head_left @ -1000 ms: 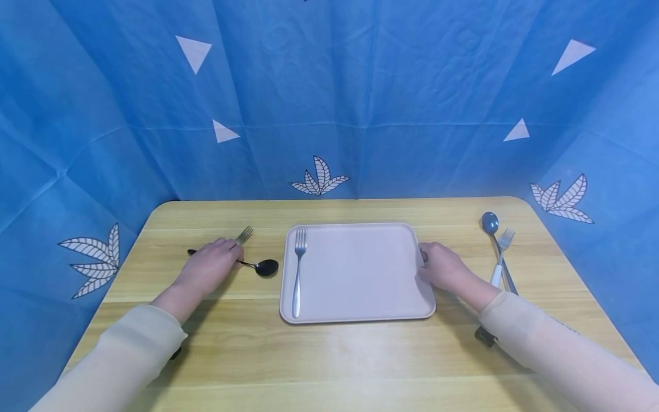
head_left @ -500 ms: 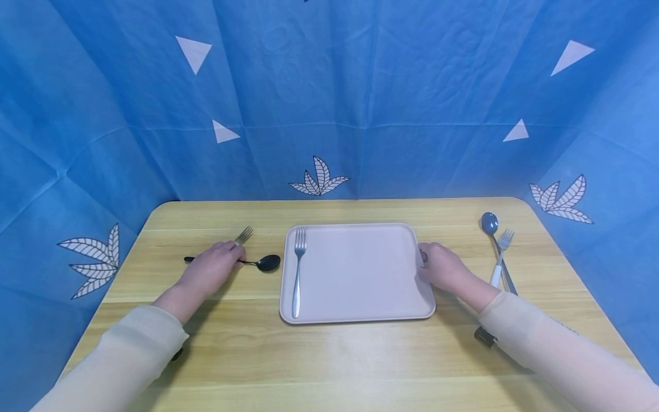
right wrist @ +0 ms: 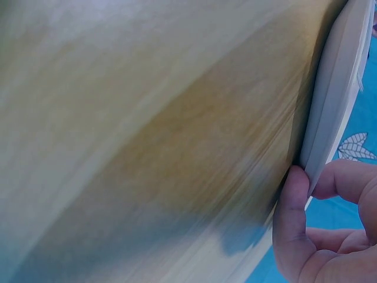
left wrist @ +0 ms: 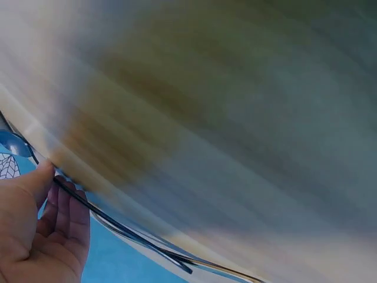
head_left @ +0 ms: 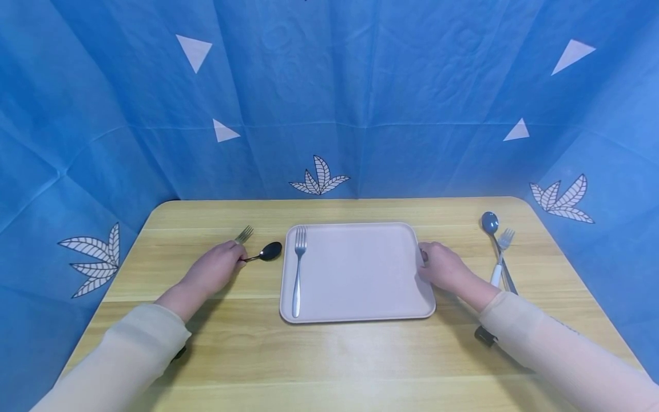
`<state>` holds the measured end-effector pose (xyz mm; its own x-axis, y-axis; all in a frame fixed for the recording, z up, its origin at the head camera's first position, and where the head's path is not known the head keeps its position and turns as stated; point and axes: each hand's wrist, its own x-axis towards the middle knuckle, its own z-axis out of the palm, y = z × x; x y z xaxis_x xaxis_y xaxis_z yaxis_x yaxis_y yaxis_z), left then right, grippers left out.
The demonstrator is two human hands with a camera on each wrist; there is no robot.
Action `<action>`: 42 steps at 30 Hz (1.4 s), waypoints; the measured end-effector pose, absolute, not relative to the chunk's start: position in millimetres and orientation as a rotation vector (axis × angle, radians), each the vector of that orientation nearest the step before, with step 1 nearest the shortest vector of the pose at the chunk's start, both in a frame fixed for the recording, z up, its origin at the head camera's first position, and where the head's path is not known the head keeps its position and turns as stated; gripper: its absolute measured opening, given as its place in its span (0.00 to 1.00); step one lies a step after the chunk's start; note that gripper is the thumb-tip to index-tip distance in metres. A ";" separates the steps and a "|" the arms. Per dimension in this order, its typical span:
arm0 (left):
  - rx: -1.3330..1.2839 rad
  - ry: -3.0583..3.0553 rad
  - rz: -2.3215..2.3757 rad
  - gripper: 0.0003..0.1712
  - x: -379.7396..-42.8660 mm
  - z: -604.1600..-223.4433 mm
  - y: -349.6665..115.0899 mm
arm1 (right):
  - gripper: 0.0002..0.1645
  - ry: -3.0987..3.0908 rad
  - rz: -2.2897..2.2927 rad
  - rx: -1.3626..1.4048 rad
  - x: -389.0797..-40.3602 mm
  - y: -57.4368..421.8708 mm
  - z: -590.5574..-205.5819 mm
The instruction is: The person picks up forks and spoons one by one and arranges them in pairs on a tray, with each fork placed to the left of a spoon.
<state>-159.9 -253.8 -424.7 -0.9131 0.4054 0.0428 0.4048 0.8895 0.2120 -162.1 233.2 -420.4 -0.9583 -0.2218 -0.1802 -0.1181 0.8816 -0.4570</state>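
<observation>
In the head view, my left hand (head_left: 215,268) pinches a black spoon (head_left: 270,250) by its handle, the bowl pointing right toward the tray. The left wrist view shows the dark spoon handle (left wrist: 121,225) running between thumb and fingers. Just beyond that hand, the tines of a fork (head_left: 244,234) stick out; its handle is hidden under the hand. My right hand (head_left: 447,269) grips the right edge of a pale pink rectangular tray (head_left: 360,272), thumb and finger on its rim (right wrist: 330,106) in the right wrist view. A silver fork (head_left: 297,280) lies along the tray's left side.
At the right of the wooden table (head_left: 329,366), a metal spoon (head_left: 489,222) and a white-handled fork (head_left: 507,237) lie crossed, partly behind the right forearm. Small black pieces show under both sleeves. A blue patterned curtain (head_left: 329,103) encloses the back and sides.
The black spoon has turned so its bowl swings up and slightly right, nearer the tray; its handle end is now out of sight under the left hand. The right hand and tray have not moved.
</observation>
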 end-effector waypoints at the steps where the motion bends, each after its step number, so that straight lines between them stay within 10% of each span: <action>1: 0.656 3.052 0.341 0.02 -160.1 -424.9 -253.8 | 0.10 2.825 -0.666 -0.260 -162.2 233.2 -420.7; 42: 0.232 2.989 0.535 0.05 -155.8 -413.5 -222.7 | 0.07 2.811 -0.668 -0.253 -163.5 233.2 -421.5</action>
<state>-155.8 -222.7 -413.5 -0.9838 0.1659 -0.0673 0.1323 0.9270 0.3510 -163.5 233.2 -421.5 -0.9562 -0.2214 -0.1917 -0.1116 0.8806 -0.4605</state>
